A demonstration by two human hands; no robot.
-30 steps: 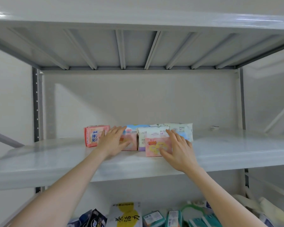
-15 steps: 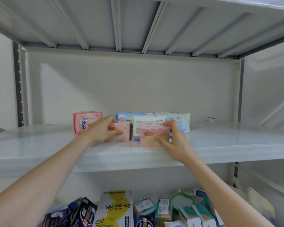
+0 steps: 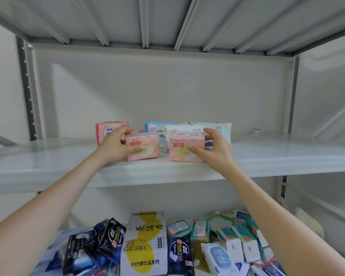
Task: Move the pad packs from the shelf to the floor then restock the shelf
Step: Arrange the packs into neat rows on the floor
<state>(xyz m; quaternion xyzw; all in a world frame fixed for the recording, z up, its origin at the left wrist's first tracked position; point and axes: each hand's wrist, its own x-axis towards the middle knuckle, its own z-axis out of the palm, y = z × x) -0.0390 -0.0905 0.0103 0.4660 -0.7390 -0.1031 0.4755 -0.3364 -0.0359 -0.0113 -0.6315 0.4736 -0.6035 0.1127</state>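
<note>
Two small pink pad packs stand near the front of the grey shelf (image 3: 267, 162). My left hand (image 3: 116, 146) grips the left pink pack (image 3: 145, 144), thumb on its front and fingers over its top. My right hand (image 3: 211, 148) grips the right pink pack (image 3: 184, 148) in the same way. Behind them stand a pink-red pack (image 3: 108, 130) at the left, a white pack (image 3: 179, 129) and a blue-and-white pack (image 3: 217, 126) further back. The backs of these packs are hidden.
The lower shelf holds several dark blue packs (image 3: 106, 240), a white-and-yellow tissue pack (image 3: 145, 246), green-and-white packs (image 3: 237, 238) and wipes (image 3: 217, 257). A perforated upright (image 3: 28, 92) stands at the left. The upper shelf's ribbed underside (image 3: 167, 20) hangs overhead.
Both hands have closed round a pink pack each and drawn them toward the shelf's front edge. The left pack has come away from the row behind.
</note>
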